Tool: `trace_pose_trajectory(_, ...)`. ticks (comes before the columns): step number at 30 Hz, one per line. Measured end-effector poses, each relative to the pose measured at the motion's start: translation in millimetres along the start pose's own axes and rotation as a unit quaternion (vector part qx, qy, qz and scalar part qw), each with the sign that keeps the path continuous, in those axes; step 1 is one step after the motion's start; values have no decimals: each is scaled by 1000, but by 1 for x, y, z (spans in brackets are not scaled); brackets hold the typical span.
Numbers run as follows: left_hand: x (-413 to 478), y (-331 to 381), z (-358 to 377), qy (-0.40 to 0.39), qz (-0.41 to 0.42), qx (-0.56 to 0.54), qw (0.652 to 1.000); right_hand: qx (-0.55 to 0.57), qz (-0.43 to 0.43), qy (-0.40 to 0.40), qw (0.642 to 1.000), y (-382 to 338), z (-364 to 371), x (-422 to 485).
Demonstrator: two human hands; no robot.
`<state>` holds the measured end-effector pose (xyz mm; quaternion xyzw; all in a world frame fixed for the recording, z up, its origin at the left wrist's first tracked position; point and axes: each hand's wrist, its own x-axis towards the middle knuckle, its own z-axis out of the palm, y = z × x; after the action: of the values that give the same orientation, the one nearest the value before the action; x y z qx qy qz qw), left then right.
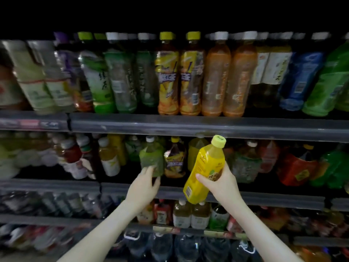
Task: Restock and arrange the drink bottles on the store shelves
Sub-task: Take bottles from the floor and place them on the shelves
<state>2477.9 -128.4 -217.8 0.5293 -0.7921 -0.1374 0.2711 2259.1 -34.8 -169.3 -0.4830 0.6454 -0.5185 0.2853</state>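
dim store shelves [188, 125] packed with upright capped drinks, yellow bottle [205, 167] of pale yellow liquid, tilted in front of the middle shelf, right hand [221, 184] clasped round its lower half, left hand [145, 184] curled round the base of a green-label bottle [151, 159] standing on that shelf

A shop's drinks aisle is on show here, and it is given away at once. Several tiers of long grey shelves with plastic-fronted rails [188, 125] are stacked one above another. Every tier is packed with sealed plastic drink bottles with printed labels [167, 80], turned label-out. Identical products are repeated side by side, as with two orange-wrapped bottles [217, 80] set together. Small coloured slips [28, 123] are tucked into the top rail at the left, blurred, probably price tags. Large clear plastic water jugs [187, 246] are ranked along the bottom.
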Motion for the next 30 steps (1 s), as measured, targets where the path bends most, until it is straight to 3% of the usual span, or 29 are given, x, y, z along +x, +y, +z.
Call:
trace_pose_trajectory(4, 3, -90, -40, 53, -29, 44, 997, 8, 23, -17, 1000, -1, 80, 0)
trace_pose_trajectory(10, 47, -178, -86, 40, 1, 80, 996, -5, 39, -24, 999, -15, 193, 1)
trace_pose_trajectory(17, 98, -195, -87, -47, 8, 81, 996, 2, 71, 3, 997, -10, 254, -3)
trace_pose_trajectory(20, 113, -203, -82, 29, 93, 87, 991, 9, 85, 19, 996, -4, 264, -4)
trace_pose_trajectory(26, 79, -201, -90, 40, 146, 100, 983, 17, 75, 86, 993, -2, 291, -2)
trace_pose_trajectory(30, 57, -212, -92, 76, 169, 79, 980, 47, 67, 87, 993, -2, 311, 10)
